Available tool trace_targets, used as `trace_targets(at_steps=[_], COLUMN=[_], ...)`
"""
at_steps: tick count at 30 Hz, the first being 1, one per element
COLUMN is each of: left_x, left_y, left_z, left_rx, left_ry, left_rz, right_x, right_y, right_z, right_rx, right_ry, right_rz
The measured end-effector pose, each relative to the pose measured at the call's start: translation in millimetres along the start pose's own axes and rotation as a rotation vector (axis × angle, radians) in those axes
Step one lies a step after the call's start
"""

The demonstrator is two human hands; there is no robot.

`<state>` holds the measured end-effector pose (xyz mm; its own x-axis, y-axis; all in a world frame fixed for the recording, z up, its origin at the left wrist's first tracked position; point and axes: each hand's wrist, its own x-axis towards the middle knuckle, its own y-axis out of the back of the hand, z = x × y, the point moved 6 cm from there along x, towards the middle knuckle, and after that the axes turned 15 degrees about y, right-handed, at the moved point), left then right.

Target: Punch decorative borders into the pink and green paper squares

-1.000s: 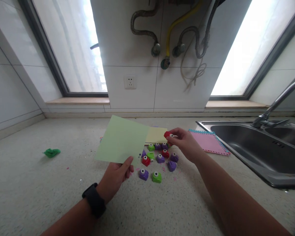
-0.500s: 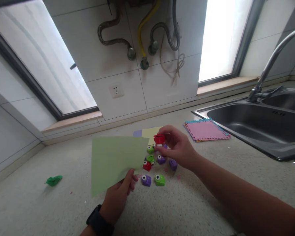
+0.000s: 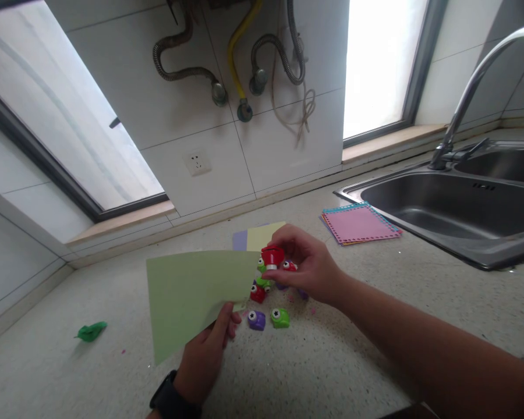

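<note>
Speckled stone countertop ran under both forearms. Nearest, the left hand, a black watch on its wrist, pinched the lower edge of a pale green sheet of paper between thumb and fingers, holding it raised above the counter. Just beyond its right edge, the right hand gripped a small red punch in closed fingertips — the punch sat touching or nearly touching the paper's edge; which, I could not tell. Below and behind that hand lay a cluster of little punches, purple, green and red, on the counter. Farther back were yellow and lilac sheets — then a pink pad stack beside the steel sink. Off left lay a green scrap.
</note>
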<state>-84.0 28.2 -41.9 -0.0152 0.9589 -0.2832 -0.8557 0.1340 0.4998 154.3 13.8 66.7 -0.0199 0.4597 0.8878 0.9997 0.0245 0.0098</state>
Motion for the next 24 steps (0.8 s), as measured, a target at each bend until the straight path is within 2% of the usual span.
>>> trace_targets(at_steps=[12,24], left_x=[1.9,1.5], left_y=[1.7,1.4], left_z=[-3.2,-4.8], left_rx=[0.065,0.058], left_ry=[-0.008,-0.01], left_rz=[0.026,-0.008], right_x=[-0.9,-1.1], right_y=[-2.3,-2.8], right_z=[-0.9,0.4], right_rx=[-0.014,0.006], right_ry=[0.029,0.007], right_rz=[-0.022,-0.019])
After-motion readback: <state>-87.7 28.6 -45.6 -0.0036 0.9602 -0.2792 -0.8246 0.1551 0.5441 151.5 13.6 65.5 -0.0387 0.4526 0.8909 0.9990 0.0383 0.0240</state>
